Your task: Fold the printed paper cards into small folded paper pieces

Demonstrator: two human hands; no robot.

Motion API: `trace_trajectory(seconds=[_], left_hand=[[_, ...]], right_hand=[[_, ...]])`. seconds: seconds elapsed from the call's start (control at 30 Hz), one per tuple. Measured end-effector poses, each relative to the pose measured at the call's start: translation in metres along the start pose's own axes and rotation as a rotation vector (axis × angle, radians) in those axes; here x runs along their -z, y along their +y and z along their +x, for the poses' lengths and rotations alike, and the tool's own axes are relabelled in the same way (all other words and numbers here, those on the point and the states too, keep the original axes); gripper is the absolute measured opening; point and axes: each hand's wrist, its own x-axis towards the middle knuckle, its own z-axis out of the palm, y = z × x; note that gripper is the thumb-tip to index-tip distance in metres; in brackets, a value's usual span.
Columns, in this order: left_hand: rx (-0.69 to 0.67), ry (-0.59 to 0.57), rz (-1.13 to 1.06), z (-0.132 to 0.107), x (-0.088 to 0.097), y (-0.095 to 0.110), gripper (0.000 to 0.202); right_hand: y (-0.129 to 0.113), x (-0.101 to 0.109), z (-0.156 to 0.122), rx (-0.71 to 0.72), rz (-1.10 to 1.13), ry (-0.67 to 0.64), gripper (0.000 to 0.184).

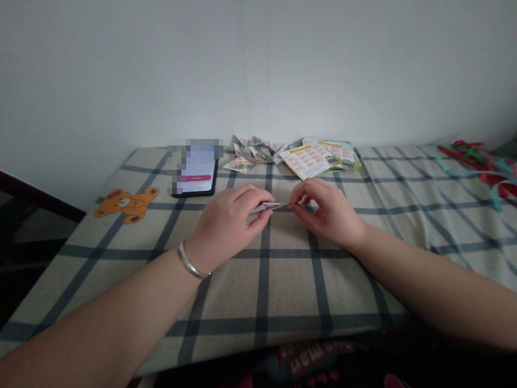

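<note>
Between my hands is a small piece of folded paper (274, 206), seen nearly edge-on just above the checked cloth. My left hand (238, 213) is closed on its left part, thumb below and fingers above. A silver bangle (189, 264) circles the left wrist. With thumb and fingertips, my right hand (321, 207) pinches the paper's pointed right end. Fingers cover much of the paper, so its full shape is hidden. Beyond the hands lie several folded printed paper pieces (258, 151) and, to their right, flat printed sheets (309, 160).
A checked tablecloth (226, 302) covers the table, which meets a pale wall (258, 70). A phone (196, 178) with its screen lit lies at the back left. Nearer the left edge is a flat bear cutout (126, 206). Red and green ribbons (480, 161) lie bunched at far right.
</note>
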Motion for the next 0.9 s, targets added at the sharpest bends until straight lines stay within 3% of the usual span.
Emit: trace_trajectory(seconds=[0.03, 0.2, 0.53, 0.73, 0.9], left_hand=[[0.016, -0.015, 0.011, 0.0002, -0.0001, -0.0019, 0.002], [0.052, -0.043, 0.048, 0.001, 0.0008, -0.0039, 0.015], [0.023, -0.118, -0.047, -0.0007, -0.0011, 0.0018, 0.01], [0.028, -0.133, 0.011, -0.0007, -0.0006, 0.0018, 0.012], [0.052, -0.129, 0.095, 0.0005, 0.0028, -0.0013, 0.019]], right_hand=[[0.001, 0.0001, 0.0002, -0.023, -0.005, 0.016, 0.008], [0.0027, -0.0004, 0.0021, -0.081, -0.035, 0.057, 0.008], [-0.0021, 0.0008, 0.0023, 0.083, -0.093, -0.139, 0.01], [-0.0044, 0.0036, 0.0023, 0.073, -0.15, -0.191, 0.012], [-0.0026, 0.0073, 0.0021, 0.016, -0.17, -0.16, 0.011]])
